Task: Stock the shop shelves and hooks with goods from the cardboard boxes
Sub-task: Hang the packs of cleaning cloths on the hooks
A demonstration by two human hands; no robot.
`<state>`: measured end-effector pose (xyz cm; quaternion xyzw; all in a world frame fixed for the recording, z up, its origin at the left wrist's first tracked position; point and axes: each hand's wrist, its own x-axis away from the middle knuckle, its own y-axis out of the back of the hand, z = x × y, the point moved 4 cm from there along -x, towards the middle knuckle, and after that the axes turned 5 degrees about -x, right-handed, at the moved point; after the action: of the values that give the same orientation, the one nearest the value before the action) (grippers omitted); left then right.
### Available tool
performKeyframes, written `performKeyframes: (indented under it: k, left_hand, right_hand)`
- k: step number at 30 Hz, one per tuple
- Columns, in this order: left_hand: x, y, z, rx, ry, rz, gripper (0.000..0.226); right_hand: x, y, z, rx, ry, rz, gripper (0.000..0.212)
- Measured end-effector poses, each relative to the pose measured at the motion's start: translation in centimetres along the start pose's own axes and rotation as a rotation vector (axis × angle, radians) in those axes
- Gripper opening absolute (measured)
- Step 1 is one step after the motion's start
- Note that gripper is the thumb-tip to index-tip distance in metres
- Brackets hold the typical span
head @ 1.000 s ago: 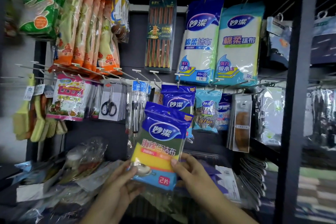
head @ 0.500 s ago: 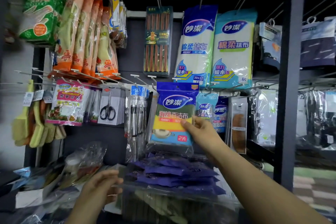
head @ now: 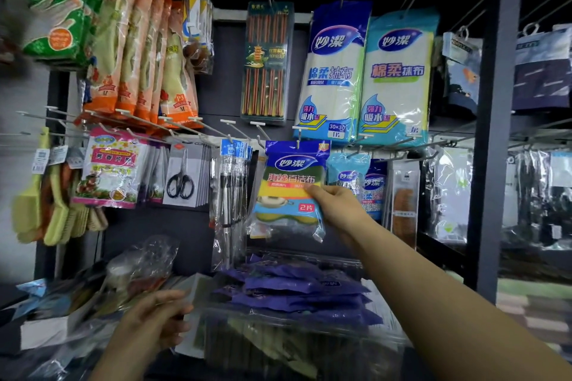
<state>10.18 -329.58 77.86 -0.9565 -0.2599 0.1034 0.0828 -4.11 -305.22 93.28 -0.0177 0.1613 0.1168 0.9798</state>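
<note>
- The sponge pack (head: 291, 187) hangs on a hook (head: 297, 142) in the lower row of the pegboard, its header hole apparently threaded; the pack sits between the bagged utensils (head: 230, 192) and small blue packs (head: 348, 175)
- The right hand (head: 339, 206) pinches the pack's right edge, thumb in front, other fingers hidden behind
- The left hand (head: 161, 315) hovers low by the loose packets at the shelf's left end, fingers loosely curled; whether it holds anything I cannot tell
- Judged progress: this pack looks hung, only release remaining; purple packs (head: 294, 291) lie piled in a clear tray (head: 309, 323) below, so plenty is left to stock; several neighbouring hooks stand bare
</note>
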Motion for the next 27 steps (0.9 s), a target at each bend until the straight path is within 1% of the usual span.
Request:
performKeyframes:
  k: [4,6,10,12,14,17,19,21,23,25,27]
  left_hand:
    - [-0.1,0.0,0.2,-0.004,0.032,0.003,0.014]
    - [0.0,0.0,0.3,-0.009,0.036,-0.008,0.012]
    - [0.2,0.0,0.9,-0.022,0.058,-0.018,0.013]
    - [0.5,-0.3,1.5,-0.022,0.081,-0.012,0.015]
    - [0.9,-0.6,2.2,-0.036,0.092,-0.018,0.014]
    - [2.0,-0.7,3.5,-0.074,0.101,-0.025,0.011]
    - [2.7,-0.6,4.7,-0.108,0.097,-0.017,0.013]
    - [3.6,-0.7,6.1,-0.153,0.106,-0.002,0.014]
    - [5.3,-1.1,7.8,-0.195,0.120,0.036,0.014]
    - [7.8,-2.3,9.8,-0.236,0.138,0.079,0.015]
    - [11.0,-4.0,12.3,-0.248,0.196,0.113,0.015]
  right_hand:
    - [-0.2,0.3,0.2,-0.027,-0.032,-0.010,0.025]
    - [-0.8,0.4,0.0,-0.001,-0.035,-0.026,0.024]
    - [-2.2,0.7,-1.8,0.204,-0.007,-0.058,0.032]
    - [-2.5,1.0,-3.2,0.212,-0.023,-0.086,0.029]
    - [-2.8,1.5,-4.6,0.213,-0.041,-0.137,0.030]
    - [-2.2,2.4,-6.2,0.351,-0.011,-0.223,0.043]
    - [-0.3,3.2,-6.9,0.374,0.036,-0.267,0.049]
    - [3.2,4.1,-7.4,0.339,0.132,-0.284,0.040]
    - [7.9,5.3,-8.7,0.271,0.219,-0.241,0.026]
    - [13.2,7.0,-11.1,0.256,0.225,-0.159,0.020]
    - [18.5,9.2,-14.2,0.251,0.156,-0.109,0.018]
